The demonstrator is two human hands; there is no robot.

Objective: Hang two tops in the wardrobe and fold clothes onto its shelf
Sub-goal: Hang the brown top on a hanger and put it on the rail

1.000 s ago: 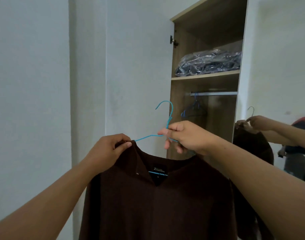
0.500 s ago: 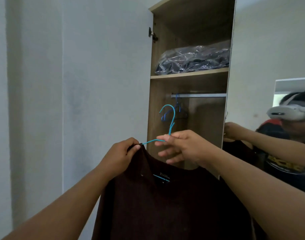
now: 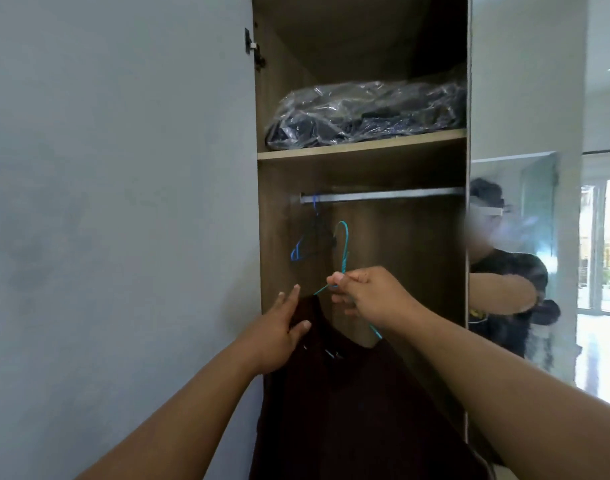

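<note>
**Brown top on hanger held below the wardrobe rail**

We take the rail (image 3: 383, 195) inside the wardrobe (image 3: 366, 168) as our reference. We find the right hand (image 3: 369, 292) below the rail and slightly left of its middle, its thumb and forefinger pinching the neck of a light blue wire hanger (image 3: 345, 251). The hanger's hook rises above that hand, ends short of the rail and does not touch it. One arm of the hanger shows as a blue line below the right hand, at the collar of the garment.

The brown top (image 3: 331, 410) hangs from this hanger, well below the rail and in front of the wardrobe's lower opening. Its neckline faces us, and a small label shows inside the collar.

The left hand (image 3: 279, 330) lies below the left end of the rail. Its fingers are straight and spread, resting against the left shoulder of the top; they are not curled round the fabric.

A second, darker blue hanger (image 3: 307, 244) hangs from the left end of the rail, just left of the held hook.

Directly above the rail is a wooden shelf (image 3: 362, 147), bearing a bundle of dark items in a clear plastic bag (image 3: 366, 112). To the right of the rail, a mirror panel (image 3: 515, 258) shows a person's reflection. To the left of the rail stands the open grey door (image 3: 123, 202).
</note>
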